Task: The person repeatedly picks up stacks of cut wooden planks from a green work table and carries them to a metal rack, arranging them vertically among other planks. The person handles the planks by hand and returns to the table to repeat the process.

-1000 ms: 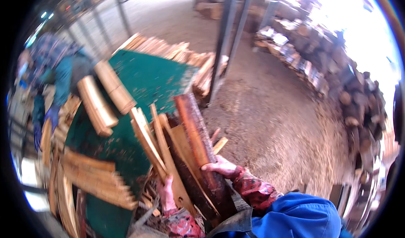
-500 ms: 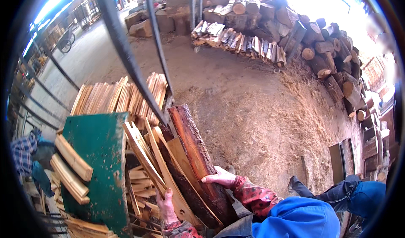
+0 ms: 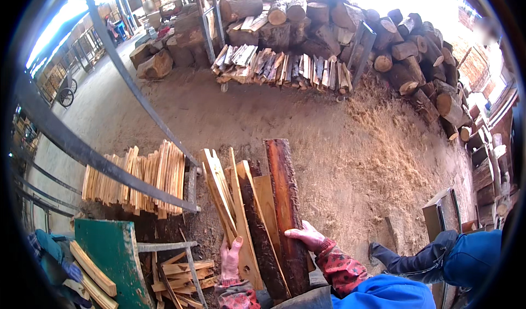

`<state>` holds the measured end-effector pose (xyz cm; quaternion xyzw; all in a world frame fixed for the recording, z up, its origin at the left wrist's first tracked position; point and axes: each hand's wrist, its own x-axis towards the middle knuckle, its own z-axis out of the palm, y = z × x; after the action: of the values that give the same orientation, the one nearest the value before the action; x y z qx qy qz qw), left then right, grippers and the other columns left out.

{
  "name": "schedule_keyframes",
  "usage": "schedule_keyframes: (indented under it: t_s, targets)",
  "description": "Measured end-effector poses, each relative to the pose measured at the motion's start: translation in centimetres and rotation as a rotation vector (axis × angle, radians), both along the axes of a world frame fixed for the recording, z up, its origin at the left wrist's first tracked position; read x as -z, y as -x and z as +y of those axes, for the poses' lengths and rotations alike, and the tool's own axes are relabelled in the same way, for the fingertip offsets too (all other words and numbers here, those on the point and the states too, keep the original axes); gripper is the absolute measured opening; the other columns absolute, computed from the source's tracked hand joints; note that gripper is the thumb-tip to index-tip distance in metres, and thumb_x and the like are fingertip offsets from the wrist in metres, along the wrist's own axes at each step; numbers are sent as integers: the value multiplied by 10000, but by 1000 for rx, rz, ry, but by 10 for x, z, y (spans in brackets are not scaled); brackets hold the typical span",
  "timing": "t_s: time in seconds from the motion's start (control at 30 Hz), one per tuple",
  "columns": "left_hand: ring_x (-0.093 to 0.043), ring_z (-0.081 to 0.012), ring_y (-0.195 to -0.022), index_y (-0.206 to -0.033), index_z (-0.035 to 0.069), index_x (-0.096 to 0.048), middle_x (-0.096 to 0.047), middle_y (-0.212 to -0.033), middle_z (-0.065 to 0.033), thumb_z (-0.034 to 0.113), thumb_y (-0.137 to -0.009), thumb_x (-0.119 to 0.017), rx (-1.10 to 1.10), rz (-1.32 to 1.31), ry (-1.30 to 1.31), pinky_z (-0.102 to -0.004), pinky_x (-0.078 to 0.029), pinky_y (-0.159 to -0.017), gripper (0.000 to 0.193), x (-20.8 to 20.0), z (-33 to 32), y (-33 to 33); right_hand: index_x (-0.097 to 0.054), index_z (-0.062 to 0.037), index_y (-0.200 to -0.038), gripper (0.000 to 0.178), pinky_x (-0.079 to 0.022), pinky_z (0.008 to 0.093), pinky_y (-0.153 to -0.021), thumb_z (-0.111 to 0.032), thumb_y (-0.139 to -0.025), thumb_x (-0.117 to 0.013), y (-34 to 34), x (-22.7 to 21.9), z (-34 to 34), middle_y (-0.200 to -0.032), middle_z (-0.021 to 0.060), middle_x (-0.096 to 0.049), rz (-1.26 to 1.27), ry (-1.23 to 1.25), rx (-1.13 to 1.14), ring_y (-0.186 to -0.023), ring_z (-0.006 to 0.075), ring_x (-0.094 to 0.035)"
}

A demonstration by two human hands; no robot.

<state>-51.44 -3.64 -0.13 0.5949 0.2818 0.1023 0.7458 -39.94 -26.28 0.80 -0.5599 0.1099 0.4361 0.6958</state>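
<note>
A bundle of long wooden slabs leans up between my two hands. My left hand (image 3: 231, 257) is closed around its left side, against the pale slats (image 3: 219, 194). On the other side my right hand (image 3: 307, 235) grips the edge of a reddish-brown bark board (image 3: 284, 194), thumb on its face. A dark bark-edged slab (image 3: 260, 227) and a tan board (image 3: 267, 196) stand between them. The lower ends of the bundle come close to my body, near a dark apron edge (image 3: 304, 299).
A green board (image 3: 109, 259) stands at lower left, beside a co-worker's sleeve (image 3: 49, 246) and cut timber pieces (image 3: 93, 268). Metal rack bars (image 3: 104, 155) cross near stacked slats (image 3: 137, 177). Logs (image 3: 405, 62) and a firewood row (image 3: 285, 68) lie farther off. Another person's leg (image 3: 416, 262) is right.
My view has turned left and the bundle has moved away from the green board, standing more upright. Both hands keep their hold on it. The co-worker at left has shifted nearer the timber pieces.
</note>
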Motion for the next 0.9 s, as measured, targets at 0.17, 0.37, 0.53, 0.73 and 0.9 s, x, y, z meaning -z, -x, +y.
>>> schedule_keyframes:
  t_s: [0.17, 0.37, 0.53, 0.73, 0.9]
  targets:
    - [-545, -131, -978, -1221, 32, -572, -615, -1066, -39, 304, -866, -676, 73, 71, 128, -278, -432, -868, 459, 12, 9, -56, -362, 78, -1321, 776, -516, 374, -885, -228, -761, -804, -39, 7, -3, -1185, 171, -576, 14, 6, 103, -1004, 217, -608]
    - [-544, -156, -1009, -1243, 19, -555, -604, -1116, -57, 311, -861, -685, 142, 107, 158, -302, -422, -910, 498, 28, 40, -156, -462, 42, -1253, 608, -536, 362, -801, -188, -782, -771, -128, 20, 18, -1073, 125, -616, -102, -74, 105, -908, 199, -623]
    - [-548, -167, -1063, -1291, 4, -516, -598, -1173, -77, 299, -866, -687, 294, 65, 170, -305, -418, -951, 545, 17, 52, -238, -443, 53, -1279, 678, -506, 365, -889, -196, -760, -800, -180, 38, 26, -1154, 142, -601, -63, 27, 178, -1018, 207, -598]
    - [-558, -164, -1064, -1324, 3, -486, -596, -1187, -76, 295, -878, -678, 411, 46, 220, -296, -437, -939, 566, 16, 83, -351, -486, 45, -1248, 607, -505, 362, -883, -177, -767, -782, -259, 15, 57, -1118, 121, -621, -79, 80, 371, -992, 193, -606]
    - [-557, -157, -1055, -1307, -5, -502, -600, -1181, -74, 290, -881, -675, 494, 42, 139, -296, -441, -927, 546, 20, 85, -438, -561, 14, -1191, 489, -516, 349, -824, -184, -788, -755, -325, 7, 60, -1048, 83, -638, -136, 0, 395, -912, 173, -614]
